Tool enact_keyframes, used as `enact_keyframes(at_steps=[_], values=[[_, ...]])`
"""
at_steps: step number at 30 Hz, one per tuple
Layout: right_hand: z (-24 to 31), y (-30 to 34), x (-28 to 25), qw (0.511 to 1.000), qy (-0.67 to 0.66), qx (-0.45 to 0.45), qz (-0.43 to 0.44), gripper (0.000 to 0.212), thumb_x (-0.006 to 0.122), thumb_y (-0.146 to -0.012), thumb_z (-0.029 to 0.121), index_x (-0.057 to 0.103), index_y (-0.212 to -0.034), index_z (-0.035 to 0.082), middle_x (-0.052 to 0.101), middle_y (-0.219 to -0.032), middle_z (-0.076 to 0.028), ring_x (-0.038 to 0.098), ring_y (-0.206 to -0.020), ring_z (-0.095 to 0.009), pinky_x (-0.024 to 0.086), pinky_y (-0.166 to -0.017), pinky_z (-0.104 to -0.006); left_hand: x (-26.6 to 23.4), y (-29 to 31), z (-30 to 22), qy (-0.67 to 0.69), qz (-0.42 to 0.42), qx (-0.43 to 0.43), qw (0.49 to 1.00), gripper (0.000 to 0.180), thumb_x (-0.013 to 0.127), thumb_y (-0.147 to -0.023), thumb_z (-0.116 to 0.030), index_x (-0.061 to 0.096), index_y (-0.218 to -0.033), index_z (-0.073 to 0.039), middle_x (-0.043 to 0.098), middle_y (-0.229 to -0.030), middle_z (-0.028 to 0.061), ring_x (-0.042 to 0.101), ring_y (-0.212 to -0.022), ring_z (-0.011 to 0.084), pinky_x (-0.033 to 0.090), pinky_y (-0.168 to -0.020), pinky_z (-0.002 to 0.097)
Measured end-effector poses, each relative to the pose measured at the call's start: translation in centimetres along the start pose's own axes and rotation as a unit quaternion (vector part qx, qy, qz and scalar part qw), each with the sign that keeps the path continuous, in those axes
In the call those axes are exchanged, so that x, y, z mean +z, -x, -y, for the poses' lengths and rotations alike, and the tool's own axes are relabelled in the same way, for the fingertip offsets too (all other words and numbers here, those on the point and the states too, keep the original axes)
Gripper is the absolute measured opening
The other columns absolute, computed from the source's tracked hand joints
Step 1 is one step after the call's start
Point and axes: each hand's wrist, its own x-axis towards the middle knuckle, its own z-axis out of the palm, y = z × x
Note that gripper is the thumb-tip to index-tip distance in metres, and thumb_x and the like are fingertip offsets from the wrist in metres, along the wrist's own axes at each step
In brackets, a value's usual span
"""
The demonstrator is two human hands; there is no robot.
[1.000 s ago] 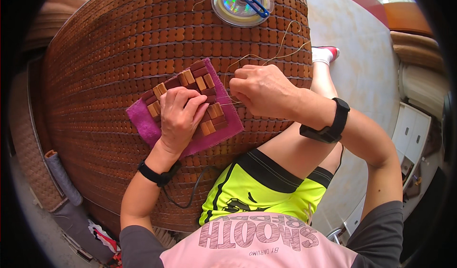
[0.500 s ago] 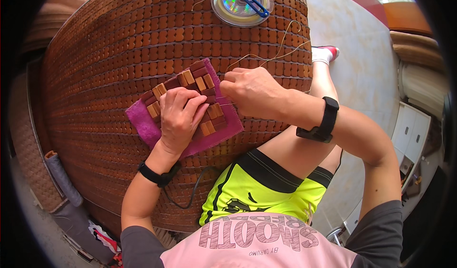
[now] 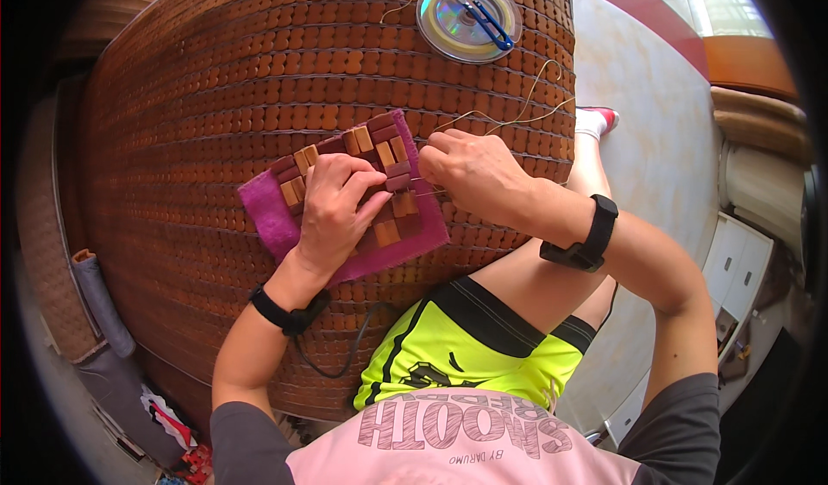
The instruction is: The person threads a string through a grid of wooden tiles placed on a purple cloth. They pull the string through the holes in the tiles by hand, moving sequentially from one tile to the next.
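A panel of small wooden blocks (image 3: 392, 150) is laid on a pink cloth (image 3: 434, 229), which is spread over a brown tiled mat (image 3: 216, 97). The blocks are covered in part by the left hand (image 3: 332, 213); its thumb and forefinger are brought close together near the panel's right edge, but whether anything is pinched between them cannot be told. The fingers of the right hand (image 3: 473, 168) are curled and pressed together just beside that edge, apparently on the thin cord (image 3: 514, 123).

For this step, the blocks are best steadied flat by the left fingertips while the cord is drawn evenly and gently, in line with the row, so that no block is tilted or pulled askew. The loose length is best left free of snags, as it is looped across the mat near the right hand.

The right fingertips are hidden behind the knuckles, so a needle, if one is used, cannot be made out. The blocks under the left palm are concealed, and the cord's path among the blocks is too fine to be followed.
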Motion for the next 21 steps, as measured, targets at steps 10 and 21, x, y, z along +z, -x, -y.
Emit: enact_keyframes(at_steps=[10,21], values=[[0.1,-0.3,0.4,1.0,0.008,-0.021,-0.002,0.024,0.075,-0.076,0.007,0.06,-0.093,0.004,0.064,-0.093,-0.01,0.068,-0.093,-0.028,0.059,-0.066,-0.0382,0.3,-0.2,-0.4,-0.001,-0.008,-0.01,1.0,0.029,0.083,-0.07,0.002,0.067,-0.093,-0.006,0.062,-0.096,0.0059,0.059,-0.097,0.0272,0.048,-0.086,0.0399],[-0.7,-0.8,1.5,0.991,-0.099,-0.011,-0.089,0.024,0.079,-0.078,0.011,0.058,-0.09,0.008,0.069,-0.081,-0.009,0.071,-0.081,-0.03,0.056,-0.065,-0.0409,-0.1,-0.3,-0.3,-0.012,0.004,-0.012,1.0,0.026,0.083,-0.072,0.0,0.067,-0.092,-0.006,0.061,-0.094,0.0073,0.059,-0.096,0.0273,0.049,-0.085,0.0403]])
